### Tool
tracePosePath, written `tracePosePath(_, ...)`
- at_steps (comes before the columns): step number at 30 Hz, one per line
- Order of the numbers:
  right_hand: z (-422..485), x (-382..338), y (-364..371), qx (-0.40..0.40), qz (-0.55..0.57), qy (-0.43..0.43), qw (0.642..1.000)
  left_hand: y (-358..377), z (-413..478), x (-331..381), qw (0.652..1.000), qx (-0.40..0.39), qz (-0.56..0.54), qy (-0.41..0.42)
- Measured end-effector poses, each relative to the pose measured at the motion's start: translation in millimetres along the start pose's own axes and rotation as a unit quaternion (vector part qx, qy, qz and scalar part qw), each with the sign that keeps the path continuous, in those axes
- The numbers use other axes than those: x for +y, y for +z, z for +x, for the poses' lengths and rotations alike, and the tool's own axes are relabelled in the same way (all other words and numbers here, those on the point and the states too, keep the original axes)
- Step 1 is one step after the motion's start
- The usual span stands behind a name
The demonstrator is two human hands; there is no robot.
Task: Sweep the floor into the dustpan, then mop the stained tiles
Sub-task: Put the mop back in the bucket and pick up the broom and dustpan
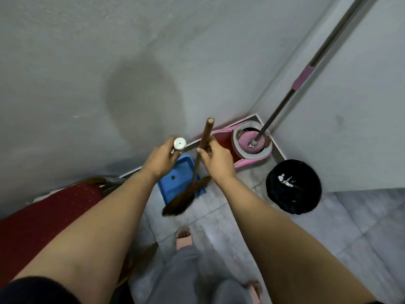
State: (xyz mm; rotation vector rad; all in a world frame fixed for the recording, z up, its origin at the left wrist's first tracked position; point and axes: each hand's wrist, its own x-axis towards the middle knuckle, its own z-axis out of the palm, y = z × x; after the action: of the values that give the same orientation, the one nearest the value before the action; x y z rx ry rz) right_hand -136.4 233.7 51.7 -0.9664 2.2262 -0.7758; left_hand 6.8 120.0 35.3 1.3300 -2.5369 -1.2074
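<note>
A: Hands?

B: Left hand [161,160] curled round a long upright handle with a round white plastic cap [179,144]. Right hand [215,160] wrapped round the broom's [205,139] bare wooden stick, just under its blunt top end. Both grips tight, the hands near each other.

A: Dustpan?

B: Blue moulded plastic, a shallow rectangular tray [175,178], on the floor [328,227] at the foot of the wall [65,62], below the left hand. One small dark speck inside it.

A: Broom head?

B: Brown bristles [182,198], soft and fanned out, blurred. They overlap the dustpan's near corner and trail onto the tiles. Whether they touch the pan, I cannot tell.

A: Floor?

B: Pale grey tiles, faintly mottled, with thin joints.

A: Mop?

B: In the corner. Its head [249,141] sits in the round grey-rimmed basket of a pink bucket [243,165]. Slim metal pole [328,38] with a pink sleeve, leaning up to the right.

A: Anything else?

B: A round bin [293,186] lined with black plastic, just beside the bucket, with crumpled white scraps inside. A dark red fabric chair seat [43,216] at the left. The wall is rough grey, with a darker rounded patch: stain or shadow, cannot tell.
</note>
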Motion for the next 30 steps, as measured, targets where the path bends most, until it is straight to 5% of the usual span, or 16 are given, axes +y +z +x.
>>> tracePosePath(15,92,-52,66,-0.014,-0.056,-0.065,0.996,-33,61,-57,0.987,0.141,0.011,-0.072)
tracePosePath(30,135,-70,103,-0.023,-0.13,-0.092,0.987,-37,73,-86,0.979,0.161,-0.005,-0.122)
